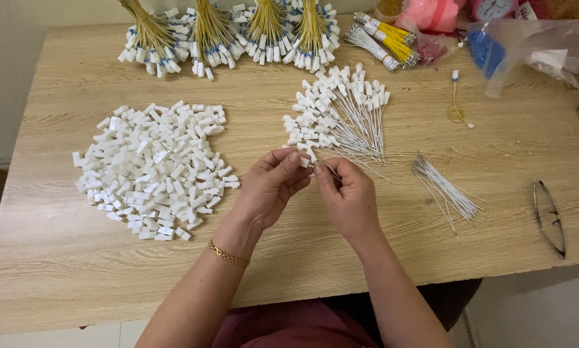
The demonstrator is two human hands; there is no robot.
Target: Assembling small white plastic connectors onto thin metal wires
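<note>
My left hand (271, 183) pinches a small white plastic block (305, 161) between thumb and fingers. My right hand (347, 193) holds a thin white wire (332, 171) by its end, right at the block. Both hands meet over the middle of the wooden table (64, 258). A large heap of loose white blocks (153, 169) lies to the left. Just beyond my fingers lies a fan of wires with blocks fitted on their ends (337, 113). A small bunch of bare white wires (445, 190) lies to the right.
Several tied yellow-wire bundles with white and blue ends (228, 32) line the far edge, with two smaller bundles (385, 38) beside them. Plastic bags (537, 48) and pink items sit at the far right. A pair of glasses (550, 218) lies near the right edge.
</note>
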